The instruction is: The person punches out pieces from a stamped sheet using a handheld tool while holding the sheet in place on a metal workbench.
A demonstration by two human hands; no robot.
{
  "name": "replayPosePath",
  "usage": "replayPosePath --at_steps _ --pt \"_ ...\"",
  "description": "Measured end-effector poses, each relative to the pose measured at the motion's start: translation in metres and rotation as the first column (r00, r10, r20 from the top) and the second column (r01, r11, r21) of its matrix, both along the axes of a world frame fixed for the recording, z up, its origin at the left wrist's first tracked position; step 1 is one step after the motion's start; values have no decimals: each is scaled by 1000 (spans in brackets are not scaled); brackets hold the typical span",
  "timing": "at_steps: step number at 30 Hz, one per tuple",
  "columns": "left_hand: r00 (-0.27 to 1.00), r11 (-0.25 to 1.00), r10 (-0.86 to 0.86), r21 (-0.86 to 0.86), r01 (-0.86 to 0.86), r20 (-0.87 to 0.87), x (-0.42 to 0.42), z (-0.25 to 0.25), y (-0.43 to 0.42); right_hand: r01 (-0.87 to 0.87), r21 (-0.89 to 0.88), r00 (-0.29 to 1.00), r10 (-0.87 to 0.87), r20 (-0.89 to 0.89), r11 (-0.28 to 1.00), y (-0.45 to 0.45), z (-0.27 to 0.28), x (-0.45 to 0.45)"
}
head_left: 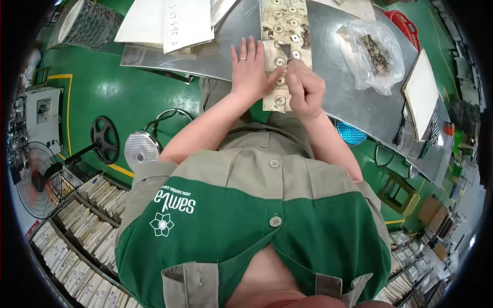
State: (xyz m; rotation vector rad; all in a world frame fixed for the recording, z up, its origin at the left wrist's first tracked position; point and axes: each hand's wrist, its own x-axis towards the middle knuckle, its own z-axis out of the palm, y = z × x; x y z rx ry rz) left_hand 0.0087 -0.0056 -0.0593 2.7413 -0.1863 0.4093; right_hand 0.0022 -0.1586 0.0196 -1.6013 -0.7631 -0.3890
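A long, stained, pale board (284,33) with rows of round marked cut-outs lies on the metal table, its near end overhanging the edge toward me. My left hand (250,72) is spread flat along the board's left side, fingers stretched forward, with the thumb reaching onto the board. A ring sits on one finger. Over the board, my right hand (306,88) is closed around a small scraper (286,50); its dark, wedge-shaped blade rests at one of the round cut-outs. The scraper's handle is mostly hidden in the fist.
A clear plastic bag (354,54) of brownish scraps lies on the metal table (331,95) at right, near a red basket (403,30) and a white board (422,95). White sheets (185,25) with handwriting lie at left. Stools (142,150) stand below.
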Motion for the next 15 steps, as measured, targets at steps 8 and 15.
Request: replayPosePath --at_steps 8,15 --pt "1000 1000 -21 17 21 -15 -1 0 0 1 -5 998 -1 69 1000 0 -9 13" --pt "999 1000 -20 4 20 -28 -1 2 2 -25 -23 999 26 22 999 9 -5 2"
